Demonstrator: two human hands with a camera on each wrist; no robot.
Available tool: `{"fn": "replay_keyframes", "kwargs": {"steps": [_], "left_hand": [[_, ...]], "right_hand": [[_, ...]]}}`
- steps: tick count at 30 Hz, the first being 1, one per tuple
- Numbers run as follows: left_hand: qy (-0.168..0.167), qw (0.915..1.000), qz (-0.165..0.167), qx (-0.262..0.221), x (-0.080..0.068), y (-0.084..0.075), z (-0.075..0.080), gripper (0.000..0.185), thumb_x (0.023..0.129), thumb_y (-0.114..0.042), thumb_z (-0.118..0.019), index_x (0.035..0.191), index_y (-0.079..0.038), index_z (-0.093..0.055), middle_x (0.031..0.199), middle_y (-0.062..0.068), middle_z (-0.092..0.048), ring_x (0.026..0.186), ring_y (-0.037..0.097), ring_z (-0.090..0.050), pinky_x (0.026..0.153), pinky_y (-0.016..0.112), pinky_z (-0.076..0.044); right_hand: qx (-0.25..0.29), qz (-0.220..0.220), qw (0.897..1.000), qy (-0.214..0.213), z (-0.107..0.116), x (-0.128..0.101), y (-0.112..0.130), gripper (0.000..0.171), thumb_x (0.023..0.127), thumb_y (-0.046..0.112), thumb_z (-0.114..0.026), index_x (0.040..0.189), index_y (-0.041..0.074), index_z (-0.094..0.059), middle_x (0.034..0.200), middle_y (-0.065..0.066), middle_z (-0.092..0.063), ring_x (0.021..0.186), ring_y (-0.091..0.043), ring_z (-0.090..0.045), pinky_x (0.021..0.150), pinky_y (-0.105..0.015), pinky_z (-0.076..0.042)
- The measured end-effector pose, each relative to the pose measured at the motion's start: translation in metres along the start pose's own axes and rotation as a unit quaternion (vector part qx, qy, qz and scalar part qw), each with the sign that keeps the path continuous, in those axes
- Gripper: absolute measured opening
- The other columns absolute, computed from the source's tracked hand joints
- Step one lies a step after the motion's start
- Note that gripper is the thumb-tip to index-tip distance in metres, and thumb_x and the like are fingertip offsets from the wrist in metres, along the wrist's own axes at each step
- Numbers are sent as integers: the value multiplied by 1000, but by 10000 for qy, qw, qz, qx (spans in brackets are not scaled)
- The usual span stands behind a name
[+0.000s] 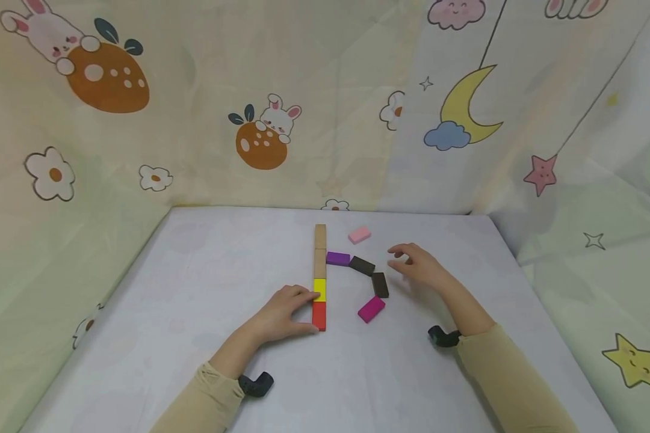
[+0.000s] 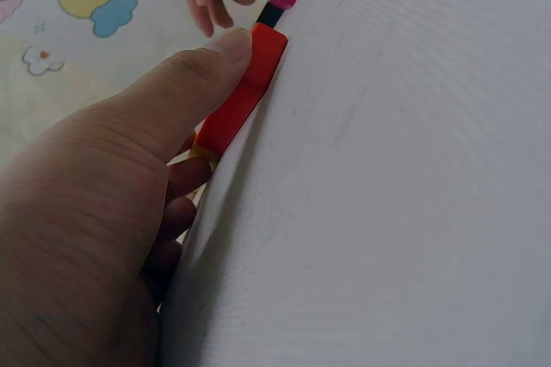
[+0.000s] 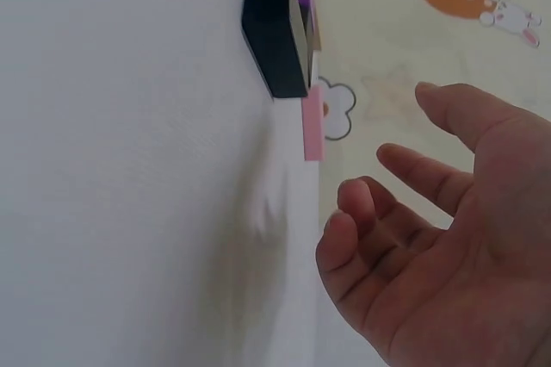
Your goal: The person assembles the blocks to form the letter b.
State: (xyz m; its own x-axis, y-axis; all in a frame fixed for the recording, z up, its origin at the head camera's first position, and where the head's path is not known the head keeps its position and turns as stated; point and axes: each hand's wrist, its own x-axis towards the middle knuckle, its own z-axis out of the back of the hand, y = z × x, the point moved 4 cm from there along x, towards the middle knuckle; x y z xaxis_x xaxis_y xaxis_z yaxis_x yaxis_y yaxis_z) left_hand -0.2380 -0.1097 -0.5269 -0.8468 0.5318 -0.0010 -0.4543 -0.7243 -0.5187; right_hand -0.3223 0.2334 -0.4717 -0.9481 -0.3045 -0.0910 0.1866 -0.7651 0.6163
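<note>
The left hand point(image 1: 284, 313) lay on the table point(image 1: 168, 313) with its thumb pressed on the near end of the red block point(image 1: 318, 316). Its fingers point(image 1: 310, 294) reached the side of the yellow block point(image 1: 319, 290), and they seemed to curl a little round the two blocks, though the wrist view was too close to be sure. The red block point(image 2: 245, 91) was smooth and flat, with square corners.

The red and yellow blocks sat end to end in a straight line with two plain wooden blocks point(image 1: 320, 249) behind them. The line stood near the middle of the table.

The right hand point(image 1: 417, 264) hovered just right of the loose blocks. Its fingers point(image 3: 405, 173) were spread and softly bent, and it held nothing.

The loose blocks lay in a curve: a purple block point(image 1: 338, 258) touching the line, two dark brown blocks point(image 1: 369, 273), and a bright pink block point(image 1: 371, 309). A pale pink block point(image 1: 359, 234) lay alone farther back.

The table had a soft white cover. There was wide room on the left side and at the front. Cloth walls with bunnies point(image 1: 281, 117) and a moon point(image 1: 468, 105) closed in the back and the sides.
</note>
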Motion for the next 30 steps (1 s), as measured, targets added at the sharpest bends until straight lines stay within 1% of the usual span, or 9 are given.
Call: {"fn": "replay_keyframes", "kwargs": {"steps": [4, 11, 14, 17, 20, 23, 26, 29, 30], "left_hand": [[-4, 10000, -38, 9, 0, 1, -1, 73, 80, -60, -73, 144, -35, -50, 135, -7, -52, 129, 16, -43, 109, 41, -43], [-38, 10000, -65, 62, 0, 2, -2, 73, 80, -60, -73, 143, -33, -51, 134, -6, -53, 128, 16, -44, 109, 41, -43], [-31, 9999, -54, 102, 0, 2, -2, 72, 80, -60, -72, 143, -33, -50, 135, -7, -53, 128, 15, -44, 109, 40, -43], [-26, 9999, -51, 123, 0, 2, -2, 72, 80, -60, -72, 144, -33, -50, 135, -7, -52, 128, 15, -44, 108, 40, -44], [-28, 9999, -42, 89, -1, 2, -1, 72, 80, -59, -73, 144, -33, -50, 135, -6, -52, 128, 15, -44, 108, 40, -44], [-33, 9999, -54, 94, -1, 2, -1, 72, 80, -59, -73, 143, -32, -50, 135, -7, -52, 128, 15, -44, 108, 40, -44], [-41, 9999, -76, 89, -1, 1, 0, 72, 80, -58, -73, 143, -32, -51, 134, -7, -52, 128, 15, -44, 109, 40, -43], [-40, 9999, -77, 52, -1, 0, 1, 72, 80, -57, -74, 143, -31, -51, 134, -6, -53, 128, 16, -44, 109, 40, -42], [-36, 10000, -67, 38, -1, 0, 1, 72, 80, -57, -74, 143, -31, -51, 134, -6, -53, 128, 16, -44, 109, 40, -42]], "right_hand": [[115, -156, 9997, 163, 5, 20, -3, 52, 96, 44, -60, 139, 15, -52, 135, -14, -55, 101, -27, -60, 76, -33, -52], [596, -611, 9952, 481, 7, 55, -9, 58, 97, 44, -59, 145, 16, -45, 145, -11, -49, 96, -24, -64, 78, -33, -53], [747, -723, 9935, 456, 8, 67, -12, 59, 97, 42, -59, 147, 16, -43, 148, -11, -47, 99, -24, -65, 84, -35, -52], [899, -736, 9923, 436, 7, 75, -14, 59, 98, 38, -60, 149, 15, -41, 151, -10, -45, 106, -25, -65, 94, -39, -51], [1040, -736, 9910, 416, 4, 82, -14, 58, 98, 33, -61, 149, 15, -41, 153, -9, -43, 109, -25, -63, 99, -41, -50], [1065, -701, 9913, 312, 1, 90, -16, 56, 98, 30, -61, 149, 16, -42, 153, -9, -43, 105, -22, -62, 93, -36, -52], [1005, -609, 9928, 212, -1, 97, -15, 55, 97, 26, -62, 148, 17, -44, 153, -7, -44, 104, -21, -60, 88, -30, -51], [842, -374, 9955, 221, -3, 103, -13, 55, 97, 22, -61, 149, 17, -43, 153, -7, -45, 106, -19, -55, 85, -26, -47], [804, -297, 9960, 259, -4, 104, -12, 56, 97, 21, -61, 150, 17, -42, 153, -6, -45, 101, -18, -55, 83, -25, -47]]}}
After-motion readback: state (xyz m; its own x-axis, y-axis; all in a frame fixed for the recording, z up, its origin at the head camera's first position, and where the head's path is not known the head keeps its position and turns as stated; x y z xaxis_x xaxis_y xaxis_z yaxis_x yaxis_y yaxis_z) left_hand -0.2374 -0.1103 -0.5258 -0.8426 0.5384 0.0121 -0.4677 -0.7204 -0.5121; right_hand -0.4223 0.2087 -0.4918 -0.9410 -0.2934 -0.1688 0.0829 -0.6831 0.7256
